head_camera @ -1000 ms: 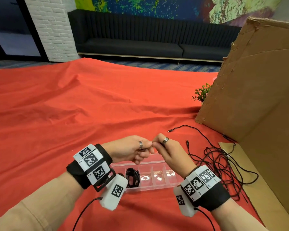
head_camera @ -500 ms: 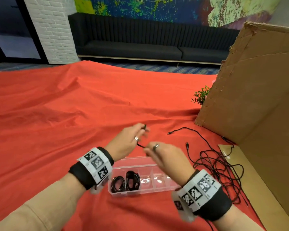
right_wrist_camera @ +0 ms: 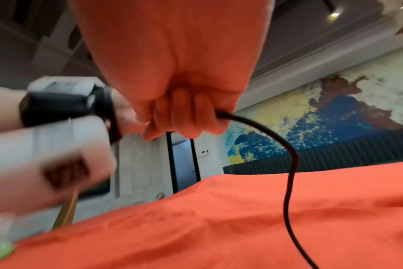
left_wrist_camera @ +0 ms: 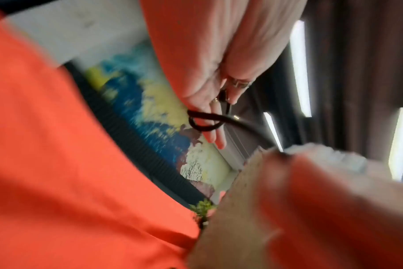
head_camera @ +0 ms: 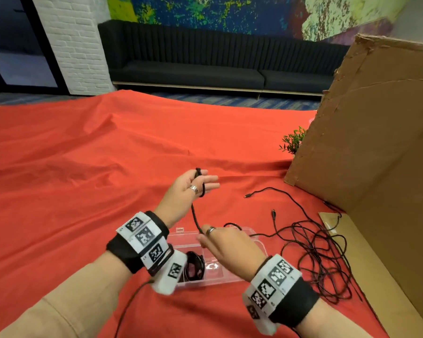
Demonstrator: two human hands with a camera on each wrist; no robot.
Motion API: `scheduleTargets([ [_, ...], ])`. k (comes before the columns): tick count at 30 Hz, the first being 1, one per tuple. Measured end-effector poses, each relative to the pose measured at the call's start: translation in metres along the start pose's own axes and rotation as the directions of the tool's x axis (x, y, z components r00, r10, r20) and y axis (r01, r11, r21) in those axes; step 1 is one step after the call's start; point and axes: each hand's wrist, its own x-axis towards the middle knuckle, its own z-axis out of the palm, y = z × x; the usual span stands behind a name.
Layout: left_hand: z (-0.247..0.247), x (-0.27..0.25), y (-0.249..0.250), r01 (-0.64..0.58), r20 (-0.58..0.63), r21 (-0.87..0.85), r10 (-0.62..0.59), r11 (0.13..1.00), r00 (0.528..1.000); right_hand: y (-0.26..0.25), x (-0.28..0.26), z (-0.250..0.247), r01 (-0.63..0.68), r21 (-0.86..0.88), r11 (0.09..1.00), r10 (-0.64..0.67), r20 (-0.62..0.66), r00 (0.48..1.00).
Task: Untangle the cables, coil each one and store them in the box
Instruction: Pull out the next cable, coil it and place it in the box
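My worry here is the loop I have started on my left hand [head_camera: 191, 189]: its fingers are stretched out almost straight, with the cable [head_camera: 195, 215] wound once around them and its end tucked at the thumb, so a hard tug could slide the turn off the fingertips. My right hand [head_camera: 226, 247] is curled tight around the same cable lower down, above the box [head_camera: 259, 242], and the strand runs on from it to the tangle [head_camera: 320, 262] lying on the red cloth [head_camera: 83, 191] beside the cardboard [head_camera: 376, 154]. If I draw more length while that pile is knotted, I judge it may drag along as one lump, or snag the light plastic box and shift it. The cable is thin, black and limp, with small plugs at the free ends. The box is clear and divided; at least one coiled cable [head_camera: 193, 267] sits in a left compartment, partly hidden by my wrist.
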Motion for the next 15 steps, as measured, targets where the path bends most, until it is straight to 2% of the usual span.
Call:
scheduleTargets([
  [1,-0.007,0.0,-0.003,-0.017,0.028,0.218,0.012,0.976,1.0,0.005,0.0,-0.008,-0.016,-0.034,0.999,0.014,-0.072,0.997],
  [2,-0.013,-0.001,-0.005,-0.007,0.084,0.375,-0.027,0.927,0.996,0.013,0.001,-0.017,-0.052,-0.047,0.998,0.045,-0.14,0.989],
  [3,-0.018,-0.003,-0.005,0.033,0.153,0.447,-0.113,0.894,0.982,0.023,0.003,-0.026,-0.09,-0.047,0.995,0.079,-0.205,0.975],
  [4,-0.02,-0.006,-0.003,0.096,0.235,0.448,-0.221,0.889,0.946,0.033,0.004,-0.034,-0.128,-0.035,0.991,0.114,-0.268,0.957],
  [6,-0.019,-0.013,0.003,0.239,0.404,0.354,-0.378,0.904,0.833,0.05,0.009,-0.042,-0.184,0.003,0.983,0.171,-0.381,0.908],
  [7,-0.017,-0.015,0.007,0.286,0.461,0.277,-0.388,0.917,0.798,0.054,0.011,-0.043,-0.205,0.027,0.978,0.198,-0.411,0.89],
  [8,-0.014,-0.017,0.013,0.312,0.488,0.178,-0.359,0.933,0.796,0.058,0.014,-0.041,-0.229,0.056,0.972,0.232,-0.41,0.882],
  [10,-0.008,-0.017,0.028,0.292,0.441,-0.061,-0.237,0.955,0.866,0.055,0.019,-0.035,-0.25,0.055,0.967,0.255,-0.323,0.911],
  [12,-0.002,-0.011,0.037,0.202,0.306,-0.249,-0.121,0.947,0.944,0.041,0.02,-0.024,-0.178,0.008,0.984,0.177,-0.17,0.969],
  [14,0.003,-0.004,0.037,0.106,0.214,-0.266,-0.048,0.958,0.976,0.021,0.016,-0.015,-0.068,-0.026,0.997,0.067,-0.022,0.998],
  [15,0.004,0.0,0.032,0.058,0.185,-0.175,-0.025,0.983,0.982,0.013,0.013,-0.012,-0.015,-0.035,0.999,0.015,0.021,1.0],
])
